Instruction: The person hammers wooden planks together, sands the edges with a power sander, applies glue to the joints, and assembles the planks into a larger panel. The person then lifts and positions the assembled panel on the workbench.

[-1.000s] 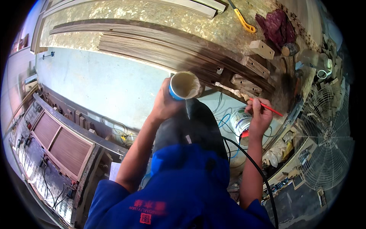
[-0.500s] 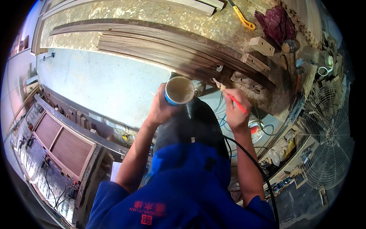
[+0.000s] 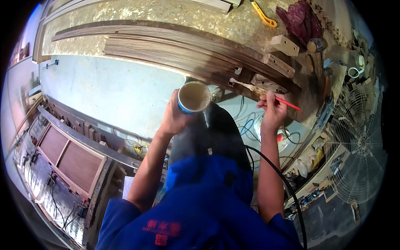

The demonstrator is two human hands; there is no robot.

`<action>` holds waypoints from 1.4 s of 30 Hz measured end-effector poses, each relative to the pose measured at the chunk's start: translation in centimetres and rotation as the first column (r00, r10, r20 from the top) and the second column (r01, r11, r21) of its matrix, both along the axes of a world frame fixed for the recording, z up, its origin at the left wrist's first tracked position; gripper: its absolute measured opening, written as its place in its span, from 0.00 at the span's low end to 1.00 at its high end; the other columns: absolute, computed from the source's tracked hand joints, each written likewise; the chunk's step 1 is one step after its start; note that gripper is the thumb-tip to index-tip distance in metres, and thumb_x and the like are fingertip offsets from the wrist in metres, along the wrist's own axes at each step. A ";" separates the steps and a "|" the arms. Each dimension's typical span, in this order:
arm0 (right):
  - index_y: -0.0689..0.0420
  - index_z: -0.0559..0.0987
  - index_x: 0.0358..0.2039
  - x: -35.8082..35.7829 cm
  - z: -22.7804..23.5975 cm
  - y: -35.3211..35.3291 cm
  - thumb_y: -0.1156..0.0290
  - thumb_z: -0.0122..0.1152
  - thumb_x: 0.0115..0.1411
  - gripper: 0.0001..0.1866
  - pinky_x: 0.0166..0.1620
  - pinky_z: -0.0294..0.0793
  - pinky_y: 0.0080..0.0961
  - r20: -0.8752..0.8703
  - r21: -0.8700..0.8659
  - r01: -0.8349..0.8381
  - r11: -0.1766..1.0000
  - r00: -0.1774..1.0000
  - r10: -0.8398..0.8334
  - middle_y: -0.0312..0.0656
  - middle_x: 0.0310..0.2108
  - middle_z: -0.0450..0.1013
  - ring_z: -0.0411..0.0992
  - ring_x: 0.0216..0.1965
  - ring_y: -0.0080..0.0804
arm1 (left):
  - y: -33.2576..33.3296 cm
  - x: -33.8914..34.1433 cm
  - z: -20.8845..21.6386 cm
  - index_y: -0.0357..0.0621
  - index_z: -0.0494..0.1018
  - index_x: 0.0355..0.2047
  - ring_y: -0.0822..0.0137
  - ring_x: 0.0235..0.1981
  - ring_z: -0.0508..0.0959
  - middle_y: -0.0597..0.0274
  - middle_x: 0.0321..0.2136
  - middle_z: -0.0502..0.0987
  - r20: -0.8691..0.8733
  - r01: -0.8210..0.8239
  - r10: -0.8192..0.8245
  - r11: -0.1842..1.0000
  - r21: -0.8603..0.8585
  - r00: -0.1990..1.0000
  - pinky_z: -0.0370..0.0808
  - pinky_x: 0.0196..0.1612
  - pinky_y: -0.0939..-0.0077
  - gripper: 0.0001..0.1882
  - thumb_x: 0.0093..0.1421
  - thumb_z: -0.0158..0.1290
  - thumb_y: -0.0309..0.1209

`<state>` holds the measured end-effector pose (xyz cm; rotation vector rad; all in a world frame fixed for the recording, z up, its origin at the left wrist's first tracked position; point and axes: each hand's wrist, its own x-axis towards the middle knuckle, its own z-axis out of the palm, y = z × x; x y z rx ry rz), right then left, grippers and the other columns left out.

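My left hand (image 3: 174, 118) is wrapped round a cup with a white rim and a blue lower wall (image 3: 183, 108), partly filled with a beige, glue-like paste. In my right hand (image 3: 273, 111) is a thin red-handled brush (image 3: 288, 103), pinched between the fingers. Its paste-coated end points left, its tip at a hole near the right end of a brown grooved wooden strip (image 3: 166, 55). Whitish paste shows at that hole and around another one just above it. Short wooden blocks with holes (image 3: 278, 66) lie close by.
A paint-flecked workbench (image 3: 137, 13) carries the strips, a yellow-handled tool (image 3: 263, 16), a dark red cloth (image 3: 299, 21) and a mallet head (image 3: 316, 45). A wire fan guard (image 3: 358, 141) stands right. A black hose (image 3: 287, 183) passes my right arm. A framed wood panel (image 3: 71, 158) lies left.
My right hand has moved right and turned, so the brush lies flatter with its tip still by the strip's end. My left hand and the cup have barely shifted.
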<state>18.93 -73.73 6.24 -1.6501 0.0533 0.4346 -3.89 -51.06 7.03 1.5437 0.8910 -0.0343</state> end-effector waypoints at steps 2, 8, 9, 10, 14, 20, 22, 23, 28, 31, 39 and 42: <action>0.59 0.74 0.41 0.4 -0.8 0.1 0.67 0.64 0.72 0.10 0.28 0.78 0.23 0.004 0.004 0.028 1.000 1.000 -0.028 0.41 0.29 0.78 0.74 0.23 0.25 | -0.1 0.2 0.3 0.38 0.68 0.64 0.56 0.59 0.78 0.52 0.56 0.78 0.012 0.029 -0.030 0.998 0.057 0.999 0.72 0.64 0.63 0.43 0.45 0.68 0.27; 0.58 0.75 0.36 0.3 0.3 0.8 0.65 0.63 0.72 0.11 0.25 0.76 0.23 -0.021 0.008 0.043 0.999 0.999 -0.043 0.40 0.26 0.77 0.73 0.21 0.24 | -0.6 1.0 0.7 0.39 0.71 0.56 0.55 0.52 0.80 0.49 0.49 0.79 0.079 -0.002 -0.005 0.996 0.091 0.997 0.75 0.57 0.61 0.34 0.49 0.71 0.31; 0.58 0.75 0.35 0.5 0.2 0.3 0.65 0.64 0.72 0.12 0.25 0.76 0.23 -0.009 -0.020 0.093 0.995 0.996 -0.093 0.40 0.25 0.77 0.72 0.20 0.24 | -0.7 1.1 0.6 0.39 0.71 0.56 0.55 0.52 0.80 0.49 0.49 0.79 0.078 0.005 -0.012 0.996 0.092 0.997 0.75 0.57 0.62 0.34 0.49 0.71 0.30; 0.58 0.74 0.35 0.9 0.0 -0.1 0.64 0.64 0.72 0.12 0.25 0.76 0.24 -0.002 -0.041 0.136 0.990 0.991 -0.136 0.40 0.25 0.77 0.72 0.20 0.24 | -0.6 1.1 0.6 0.39 0.71 0.56 0.55 0.53 0.80 0.49 0.49 0.79 0.074 0.005 -0.012 0.995 0.099 0.997 0.75 0.57 0.62 0.34 0.49 0.71 0.30; 0.57 0.74 0.34 0.6 0.1 0.3 0.63 0.65 0.71 0.13 0.25 0.76 0.25 -0.035 0.007 0.124 0.992 0.992 -0.124 0.39 0.24 0.76 0.71 0.20 0.23 | -0.7 1.2 0.6 0.39 0.71 0.56 0.55 0.53 0.80 0.50 0.49 0.79 0.101 -0.007 -0.001 0.997 0.079 0.995 0.75 0.57 0.62 0.34 0.49 0.70 0.30; 0.56 0.72 0.33 0.8 -0.1 0.7 0.64 0.65 0.72 0.13 0.24 0.73 0.25 -0.015 -0.020 0.170 0.985 0.985 -0.171 0.39 0.23 0.74 0.70 0.20 0.23 | -0.5 1.5 0.5 0.40 0.71 0.56 0.55 0.52 0.80 0.51 0.48 0.79 0.110 0.007 -0.016 0.996 0.087 0.994 0.75 0.56 0.62 0.34 0.49 0.70 0.30; 0.56 0.72 0.33 0.7 0.2 1.0 0.64 0.65 0.72 0.13 0.24 0.73 0.25 -0.022 0.030 0.166 0.986 0.986 -0.165 0.39 0.23 0.74 0.70 0.19 0.24 | -0.5 1.4 0.0 0.40 0.71 0.56 0.55 0.52 0.80 0.52 0.48 0.79 0.110 0.007 -0.017 0.996 0.085 0.994 0.76 0.56 0.62 0.34 0.49 0.70 0.30; 0.56 0.72 0.33 0.6 0.6 1.3 0.65 0.65 0.72 0.13 0.24 0.73 0.25 -0.024 0.052 0.165 0.985 0.986 -0.164 0.39 0.23 0.74 0.70 0.19 0.24 | -0.6 1.5 0.0 0.40 0.71 0.56 0.55 0.51 0.80 0.52 0.48 0.78 0.111 0.000 -0.008 0.997 0.073 0.994 0.76 0.56 0.62 0.34 0.49 0.70 0.30; 0.56 0.72 0.33 0.3 0.7 0.5 0.66 0.64 0.72 0.13 0.24 0.73 0.24 0.057 -0.045 0.120 0.992 0.991 -0.117 0.38 0.23 0.74 0.70 0.19 0.24 | -0.7 1.5 0.5 0.40 0.71 0.56 0.56 0.51 0.80 0.52 0.48 0.78 0.145 -0.001 -0.011 0.997 0.081 0.989 0.76 0.56 0.63 0.34 0.49 0.70 0.29; 0.56 0.72 0.33 0.6 1.2 2.0 0.66 0.64 0.72 0.13 0.24 0.73 0.23 0.052 0.036 0.133 0.991 0.990 -0.134 0.38 0.23 0.74 0.70 0.19 0.23 | -0.6 1.8 0.5 0.39 0.71 0.55 0.56 0.51 0.80 0.52 0.48 0.78 0.110 -0.029 0.025 0.999 0.038 0.994 0.76 0.56 0.63 0.33 0.49 0.71 0.30; 0.57 0.71 0.32 0.9 0.8 2.3 0.68 0.61 0.73 0.13 0.23 0.70 0.19 0.102 0.066 0.109 0.992 0.988 -0.115 0.39 0.23 0.73 0.67 0.17 0.22 | -0.5 1.4 -0.2 0.40 0.71 0.56 0.55 0.51 0.80 0.51 0.48 0.78 0.132 -0.005 -0.002 0.999 0.053 0.991 0.75 0.56 0.62 0.34 0.50 0.71 0.31; 0.58 0.71 0.33 1.2 0.6 3.2 0.67 0.61 0.73 0.13 0.24 0.71 0.20 0.086 0.036 0.097 0.995 0.991 -0.100 0.38 0.23 0.74 0.68 0.18 0.22 | -0.6 1.9 0.3 0.40 0.71 0.58 0.55 0.53 0.79 0.51 0.49 0.77 0.106 0.019 -0.026 0.998 0.060 0.994 0.75 0.57 0.62 0.35 0.49 0.71 0.30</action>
